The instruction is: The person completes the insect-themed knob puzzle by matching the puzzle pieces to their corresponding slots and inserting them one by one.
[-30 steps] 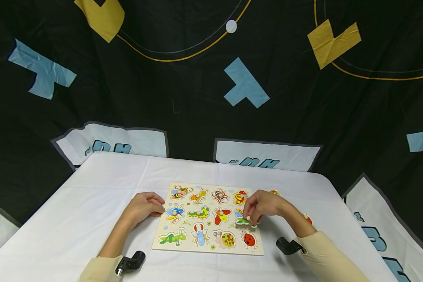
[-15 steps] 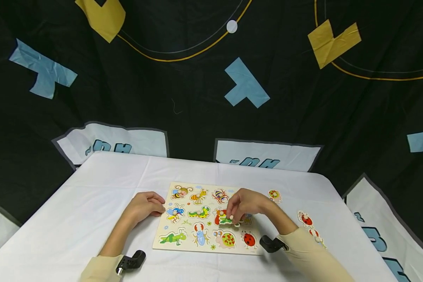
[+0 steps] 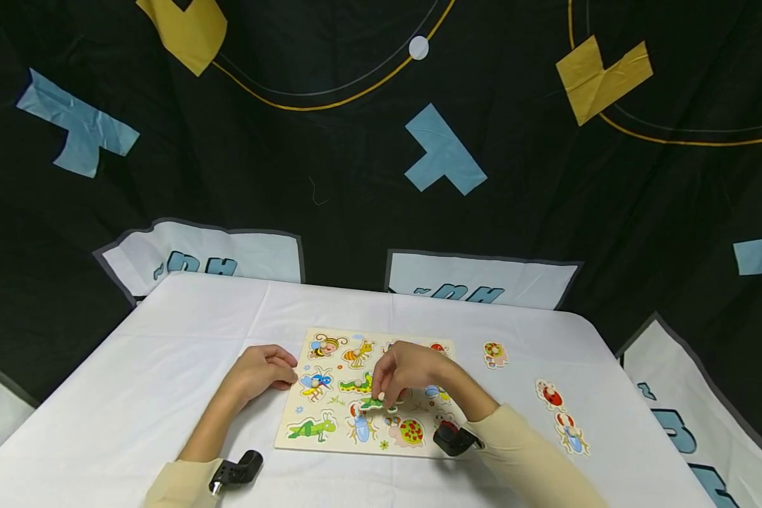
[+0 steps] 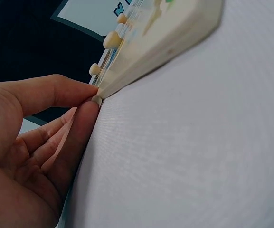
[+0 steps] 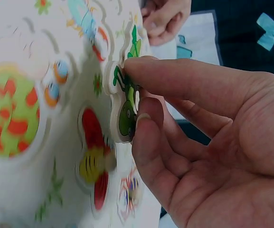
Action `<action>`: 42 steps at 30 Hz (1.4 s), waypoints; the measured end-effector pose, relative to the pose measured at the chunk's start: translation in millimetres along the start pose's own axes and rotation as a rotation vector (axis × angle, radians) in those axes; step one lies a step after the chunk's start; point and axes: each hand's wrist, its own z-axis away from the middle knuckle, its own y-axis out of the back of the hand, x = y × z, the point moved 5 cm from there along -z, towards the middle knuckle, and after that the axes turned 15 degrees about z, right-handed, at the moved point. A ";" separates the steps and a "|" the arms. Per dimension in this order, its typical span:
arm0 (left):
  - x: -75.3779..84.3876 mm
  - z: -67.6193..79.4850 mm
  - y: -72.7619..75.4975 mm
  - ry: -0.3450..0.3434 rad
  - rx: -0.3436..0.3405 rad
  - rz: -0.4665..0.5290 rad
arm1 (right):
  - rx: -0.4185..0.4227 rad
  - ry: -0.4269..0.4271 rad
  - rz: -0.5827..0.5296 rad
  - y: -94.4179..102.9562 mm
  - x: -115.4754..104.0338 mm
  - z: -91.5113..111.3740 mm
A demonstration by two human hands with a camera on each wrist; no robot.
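My right hand (image 3: 413, 370) pinches a green grasshopper puzzle piece (image 5: 127, 114) between thumb and index finger, over the middle of the wooden puzzle board (image 3: 339, 444). In the right wrist view the piece is tilted close above the board, its knob hidden by the fingertips. At the board's left edge, my left hand (image 3: 260, 374) pinches the rim with thumb and index finger (image 4: 56, 90). The board's lower left bears a matching grasshopper picture (image 3: 311, 427). A stag beetle picture (image 3: 360, 423) lies just below the held piece.
Loose on the white tablecloth (image 3: 184, 339), right of the board, lie a snail piece (image 3: 495, 355), a ladybug piece (image 3: 549, 394) and a stag beetle piece (image 3: 571, 432). Knobbed pieces such as the mosquito (image 3: 315, 384) sit in the board. A black curtain (image 3: 355, 176) hangs behind.
My right hand has carried the grasshopper piece leftward across the board, from its right side to the middle. The loose pieces at right have come into fuller view. My left hand stays put.
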 end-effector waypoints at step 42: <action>0.4 -1.5 1.3 -0.004 -0.045 0.018 | -0.025 0.002 0.062 -52.4 -65.3 -51.2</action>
